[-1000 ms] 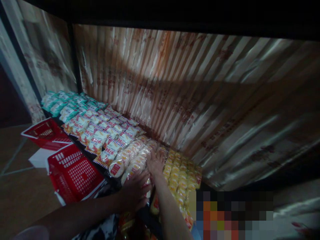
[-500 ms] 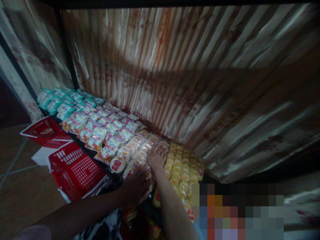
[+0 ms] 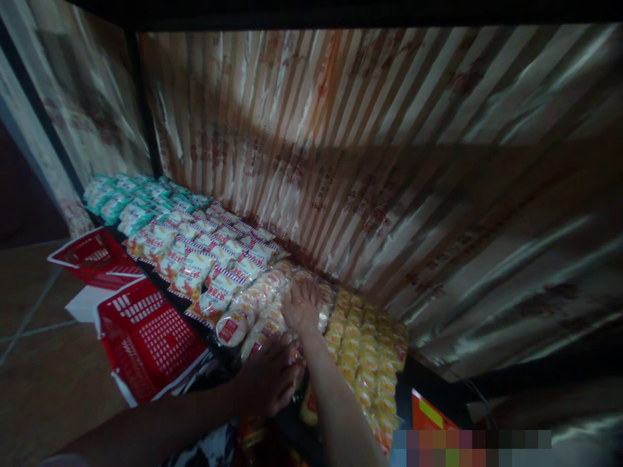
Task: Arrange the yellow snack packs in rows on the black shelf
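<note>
Rows of round cakes in clear wrappers (image 3: 259, 290) lie on a dark shelf (image 3: 226, 353). My right hand (image 3: 300, 305) rests on top of these rows towards the back, palm down with fingers stretched out. Closer to the shelf's front edge, my left hand (image 3: 269, 375) lies over the near ends of the same rows, its fingers extended and partly in shadow. Neither hand has a cake lifted. Just right of my right forearm are rows of yellow-wrapped round snacks (image 3: 368, 350). White snack bags with red print (image 3: 187, 272) lie overlapping to the left.
Green-and-white snack bags (image 3: 134, 214) fill the far left end. Two red baskets, one nearer (image 3: 163, 337) and one behind (image 3: 92, 256), stand on the floor by a white box (image 3: 87, 303). A pleated patterned curtain (image 3: 311, 143) backs the shelf. An orange package (image 3: 428, 415) lies at lower right.
My right hand has shifted slightly left over the clear-wrapped cakes, its fingers closer together. My left hand stays near the front ends. The view has tilted slightly, showing more of the orange package.
</note>
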The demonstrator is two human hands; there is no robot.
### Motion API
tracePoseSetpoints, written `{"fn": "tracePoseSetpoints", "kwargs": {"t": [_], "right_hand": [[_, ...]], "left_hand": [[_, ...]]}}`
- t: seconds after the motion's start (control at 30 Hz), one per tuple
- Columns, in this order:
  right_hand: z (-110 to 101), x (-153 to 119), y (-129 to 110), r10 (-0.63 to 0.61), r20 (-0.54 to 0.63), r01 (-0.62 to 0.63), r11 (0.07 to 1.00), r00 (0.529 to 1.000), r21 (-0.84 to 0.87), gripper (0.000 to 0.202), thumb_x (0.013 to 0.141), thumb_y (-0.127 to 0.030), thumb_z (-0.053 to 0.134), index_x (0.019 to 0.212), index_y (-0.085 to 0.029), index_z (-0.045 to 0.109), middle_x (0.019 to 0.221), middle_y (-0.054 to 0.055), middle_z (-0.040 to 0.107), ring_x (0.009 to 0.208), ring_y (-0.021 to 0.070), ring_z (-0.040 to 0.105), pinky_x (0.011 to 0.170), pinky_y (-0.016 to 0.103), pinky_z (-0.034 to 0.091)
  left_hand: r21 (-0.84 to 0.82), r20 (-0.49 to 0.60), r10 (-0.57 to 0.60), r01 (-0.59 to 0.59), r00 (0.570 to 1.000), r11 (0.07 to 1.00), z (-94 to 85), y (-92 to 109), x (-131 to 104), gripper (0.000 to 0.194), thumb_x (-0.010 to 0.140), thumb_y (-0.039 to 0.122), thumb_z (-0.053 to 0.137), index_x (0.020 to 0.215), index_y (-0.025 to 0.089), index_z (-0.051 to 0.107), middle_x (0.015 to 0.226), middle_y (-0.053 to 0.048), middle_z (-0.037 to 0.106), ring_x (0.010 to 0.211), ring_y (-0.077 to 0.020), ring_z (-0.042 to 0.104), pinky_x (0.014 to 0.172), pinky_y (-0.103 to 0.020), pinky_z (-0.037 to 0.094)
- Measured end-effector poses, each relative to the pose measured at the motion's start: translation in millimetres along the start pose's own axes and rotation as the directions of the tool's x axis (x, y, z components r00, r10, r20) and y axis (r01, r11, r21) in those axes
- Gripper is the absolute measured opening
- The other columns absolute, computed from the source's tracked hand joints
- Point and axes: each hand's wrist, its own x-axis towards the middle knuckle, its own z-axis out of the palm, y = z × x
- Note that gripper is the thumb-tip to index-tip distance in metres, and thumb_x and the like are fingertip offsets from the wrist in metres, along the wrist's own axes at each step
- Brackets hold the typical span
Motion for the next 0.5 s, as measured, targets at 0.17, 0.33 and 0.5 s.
{"fn": "tracePoseSetpoints", "kwargs": {"t": [0.17,0.33,0.5], "right_hand": [[3.3,15.9,-10.8,-0.147,0.087,0.148,0.989,0.985,0.005,0.054,0.096,-0.042,0.021,0.148,-0.026,0.03,0.156,0.001,0.024,0.144,0.0263,0.016,0.117,0.045,0.011],[11.3,21.3,-10.2,-0.133,0.226,0.139,0.99,0.965,-0.012,0.057,0.096,-0.049,0.016,0.148,-0.028,0.028,0.157,0.001,0.021,0.145,0.0282,0.013,0.116,0.048,0.009],[15.2,19.8,-7.5,-0.112,0.258,0.12,0.993,0.96,-0.017,0.056,0.097,-0.048,0.015,0.149,-0.03,0.025,0.157,0.0,0.019,0.145,0.0279,0.013,0.115,0.048,0.011]], "left_hand": [[0.005,-0.01,-0.011,0.011,1.0,1.0,2.3,0.3,-1.4,0.045,0.084,0.027,0.055,0.126,0.014,0.048,0.146,-0.017,0.038,0.14,-0.0324,0.026,0.112,-0.053,0.03],[-0.006,0.004,-0.005,0.005,1.0,1.0,4.0,-2.1,-0.9,0.046,0.082,0.028,0.055,0.126,0.015,0.047,0.144,-0.017,0.04,0.14,-0.0315,0.027,0.113,-0.053,0.029],[-0.002,-0.003,-0.001,0.001,1.0,1.0,1.3,-3.4,0.4,0.04,0.087,0.031,0.052,0.124,0.015,0.049,0.14,-0.016,0.045,0.141,-0.0303,0.025,0.114,-0.051,0.028]]}}
